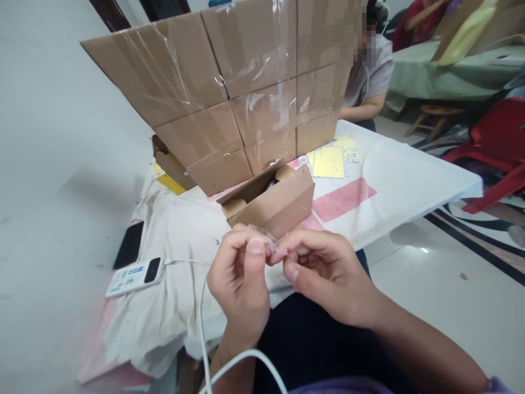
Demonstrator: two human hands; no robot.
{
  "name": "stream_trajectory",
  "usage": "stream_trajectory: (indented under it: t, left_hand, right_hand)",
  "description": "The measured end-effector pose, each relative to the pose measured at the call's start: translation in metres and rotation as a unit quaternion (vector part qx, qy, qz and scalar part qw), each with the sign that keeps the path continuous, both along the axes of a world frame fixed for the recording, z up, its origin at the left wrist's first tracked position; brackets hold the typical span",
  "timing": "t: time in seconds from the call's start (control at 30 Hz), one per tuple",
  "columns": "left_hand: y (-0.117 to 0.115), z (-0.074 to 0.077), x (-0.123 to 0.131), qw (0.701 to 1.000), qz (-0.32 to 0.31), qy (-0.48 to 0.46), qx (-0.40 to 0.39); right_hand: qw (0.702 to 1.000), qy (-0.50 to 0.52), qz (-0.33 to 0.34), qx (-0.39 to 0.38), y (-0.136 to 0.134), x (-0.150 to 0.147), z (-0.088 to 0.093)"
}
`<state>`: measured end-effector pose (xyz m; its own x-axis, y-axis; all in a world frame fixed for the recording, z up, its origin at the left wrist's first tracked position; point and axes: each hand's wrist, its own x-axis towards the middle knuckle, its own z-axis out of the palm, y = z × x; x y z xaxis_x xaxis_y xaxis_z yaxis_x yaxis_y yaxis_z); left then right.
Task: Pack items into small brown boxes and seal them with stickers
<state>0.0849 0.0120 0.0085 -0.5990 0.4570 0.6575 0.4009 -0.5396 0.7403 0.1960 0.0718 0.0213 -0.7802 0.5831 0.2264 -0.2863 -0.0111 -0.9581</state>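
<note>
Pinches a clear plastic piece [268, 236] between left hand [240, 279] and right hand [324, 271], with the fingers [256, 246] of both clamped on it, thumbs against forefingers. Holds it over the lap, just off the near edge of the desk [410, 169] and close to a small open cardboard box [279, 205]. Faces a tall taped cardboard screen [229, 82] standing on the desk behind that box. Finds a white device [135, 276] with its cable [203, 306] on the cloth [172, 219] to the left, a dark phone [129, 243] just beside it, and a yellow sheet [328, 161] farther back. Finds another person [369, 76] seated beyond the screen and a red chair [500, 142] on the right.
</note>
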Motion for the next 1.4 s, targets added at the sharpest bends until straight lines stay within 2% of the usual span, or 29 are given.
stream_trajectory:
  t: [0.23, 0.33, 0.4, 0.5, 0.63, 0.7, 0.77, 1.0, 1.2, 1.4]
  left_hand:
    - [0.003, -0.001, 0.001, 0.997, 0.058, 0.046, -0.022]
    - [0.005, -0.002, 0.002, 0.997, 0.056, 0.054, -0.012]
    - [0.006, -0.003, 0.002, 0.997, 0.055, 0.046, -0.01]
    - [0.005, -0.004, 0.002, 0.998, 0.062, 0.024, -0.019]
    - [0.004, -0.005, 0.004, 0.998, 0.031, -0.03, -0.04]
    - [0.003, -0.005, 0.005, 0.997, 0.008, -0.065, -0.05]
    - [0.001, -0.005, 0.006, 0.994, -0.013, -0.094, -0.059]
    - [-0.001, -0.006, 0.009, 0.983, -0.059, -0.159, -0.067]
    - [0.003, -0.005, 0.019, 0.981, -0.042, -0.189, -0.02]
    - [0.007, -0.01, 0.022, 0.987, -0.01, -0.162, -0.011]
  right_hand:
    - [0.991, 0.016, -0.133, 0.023, -0.009, -0.016, -0.002]
    - [0.981, 0.015, -0.178, 0.075, -0.009, -0.018, -0.003]
    - [0.967, -0.002, -0.214, 0.14, -0.008, -0.018, -0.006]
    - [0.916, -0.009, -0.285, 0.283, -0.003, -0.018, -0.011]
    - [0.81, -0.008, -0.354, 0.468, 0.007, -0.018, -0.019]
    - [0.763, -0.002, -0.37, 0.53, 0.011, -0.018, -0.021]
    - [0.736, 0.007, -0.366, 0.57, 0.016, -0.016, -0.023]
    - [0.706, 0.012, -0.317, 0.633, 0.032, -0.01, -0.016]
    - [0.686, 0.032, -0.312, 0.656, 0.038, -0.008, -0.012]
    - [0.714, 0.02, -0.319, 0.623, 0.035, -0.01, -0.02]
